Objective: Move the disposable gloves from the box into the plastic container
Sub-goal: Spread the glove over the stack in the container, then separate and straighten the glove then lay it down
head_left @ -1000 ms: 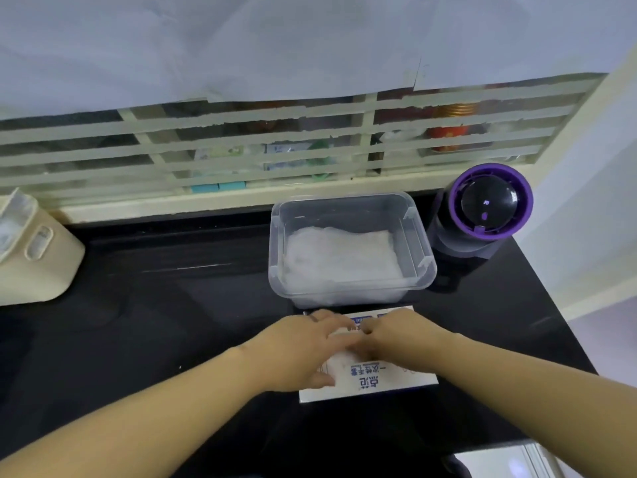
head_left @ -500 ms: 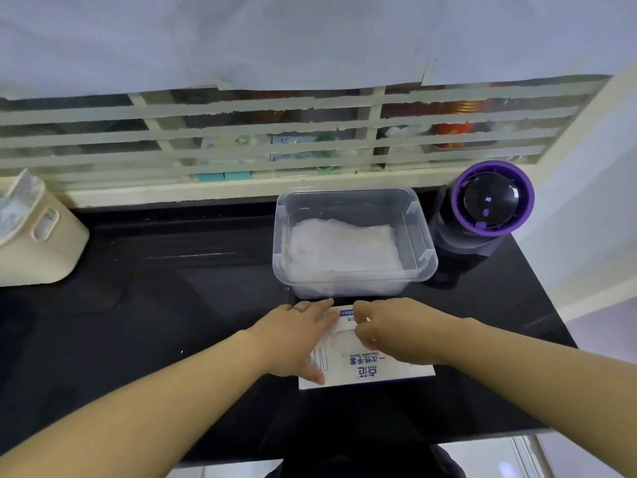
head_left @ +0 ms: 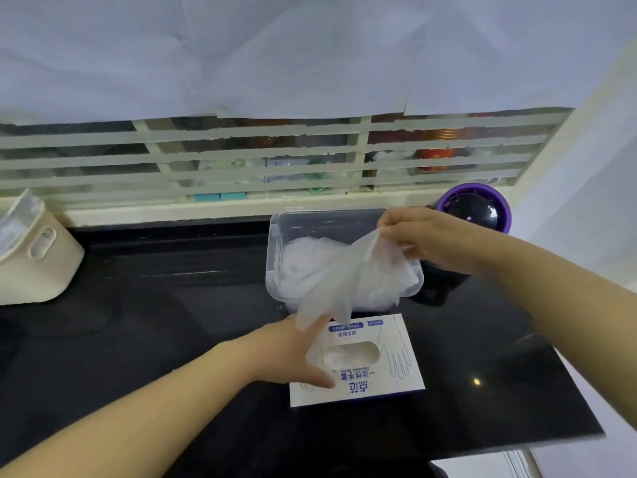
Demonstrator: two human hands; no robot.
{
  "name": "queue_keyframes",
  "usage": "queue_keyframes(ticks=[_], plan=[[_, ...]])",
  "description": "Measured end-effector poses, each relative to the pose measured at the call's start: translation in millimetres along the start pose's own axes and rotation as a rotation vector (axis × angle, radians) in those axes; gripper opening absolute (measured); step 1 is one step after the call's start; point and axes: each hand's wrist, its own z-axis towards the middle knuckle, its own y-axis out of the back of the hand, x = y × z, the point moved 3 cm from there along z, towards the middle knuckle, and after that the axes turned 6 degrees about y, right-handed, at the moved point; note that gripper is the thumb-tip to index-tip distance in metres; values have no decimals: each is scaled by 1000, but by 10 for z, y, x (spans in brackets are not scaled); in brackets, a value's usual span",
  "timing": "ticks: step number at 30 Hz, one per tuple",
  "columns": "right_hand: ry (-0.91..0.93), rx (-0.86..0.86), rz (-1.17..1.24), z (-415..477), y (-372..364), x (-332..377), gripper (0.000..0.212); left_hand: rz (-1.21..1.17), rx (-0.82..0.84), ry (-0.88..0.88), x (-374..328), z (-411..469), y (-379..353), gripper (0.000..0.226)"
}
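Observation:
A white glove box (head_left: 379, 377) with blue print lies flat on the black counter, its oval slot showing more gloves. My left hand (head_left: 293, 353) rests on the box's left side with the fingers straight. My right hand (head_left: 424, 239) pinches a clear disposable glove (head_left: 331, 288) that hangs over the near rim of the clear plastic container (head_left: 275, 232). A heap of white gloves (head_left: 303, 260) lies in the container, just behind the box.
A purple-rimmed round device (head_left: 475, 208) stands right of the container. A cream bin (head_left: 31, 257) sits at the far left of the black counter (head_left: 155, 305). A slatted window runs along the back. The counter's edge is near me.
My right hand has risen from the box slot to above the container, drawing a glove out with it. My left hand stays on the box.

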Motion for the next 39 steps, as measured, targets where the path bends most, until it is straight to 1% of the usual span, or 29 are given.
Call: queue_keyframes(ticks=[1,3,4,6,7,8,9,10,11,13,14,15,16,17,19,22,23,24,25,27,30,32,33,35,36,37,39], plan=[[-34,7,185,-24,-12,-45,20,-160,23,4,-3,-39,40,92],[-107,-9,529,-65,-50,-142,24,-400,68,9,-38,-102,116,97],[-139,-22,671,-68,-69,-187,27,-501,63,2,-68,-120,155,91],[-192,-46,878,-69,-123,-255,29,-761,39,-15,-159,-140,234,70],[-209,-32,953,-71,-170,-272,28,-954,13,-30,-182,-119,275,71],[-227,-15,997,-63,-226,-291,28,-1177,-14,-29,-212,-103,336,78],[-237,6,1009,-43,-271,-320,31,-1350,-28,-19,-210,-66,390,83],[-239,27,1012,-13,-318,-374,35,-1458,-47,-29,-234,-46,455,79],[-229,55,1025,8,-345,-391,38,-1496,-85,-31,-247,-24,528,68],[-256,69,1099,56,-403,-457,34,-1548,-190,19,-269,28,644,36],[-277,77,1146,79,-442,-495,29,-1587,-234,54,-283,55,686,23],[-292,60,1169,101,-480,-542,28,-1618,-266,85,-284,74,705,16],[-313,47,1188,119,-505,-610,29,-1640,-289,111,-315,80,737,14],[-335,29,1170,122,-512,-675,37,-1642,-311,138,-315,104,755,14],[-339,26,1136,133,-480,-721,48,-1639,-338,182,-282,136,782,17],[-320,-31,1164,178,-296,-734,80,-1638,-358,219,-220,170,866,19],[-306,-45,1149,198,-218,-713,87,-1631,-368,227,-199,182,895,19],[-285,-44,1104,219,-145,-673,89,-1622,-378,229,-188,190,932,19],[-269,-28,1038,244,-82,-624,87,-1602,-384,226,-173,206,965,20],[-249,3,848,314,37,-542,75,-1518,-367,207,-158,228,1030,21],[-226,120,575,423,110,-396,53,-1340,-282,167,-165,229,1118,20],[-219,201,438,481,83,-370,39,-1293,-225,145,-173,225,1173,18],[-215,225,418,507,52,-366,28,-1308,-193,132,-168,227,1196,18],[-190,225,500,541,-31,-369,7,-1371,-115,102,-146,227,1211,18],[-176,196,578,542,-64,-374,4,-1390,-86,92,-129,226,1198,19],[-164,160,660,540,-85,-389,5,-1405,-73,90,-98,230,1172,20],[-163,82,788,511,-103,-416,8,-1433,-96,121,-26,248,1114,21]])
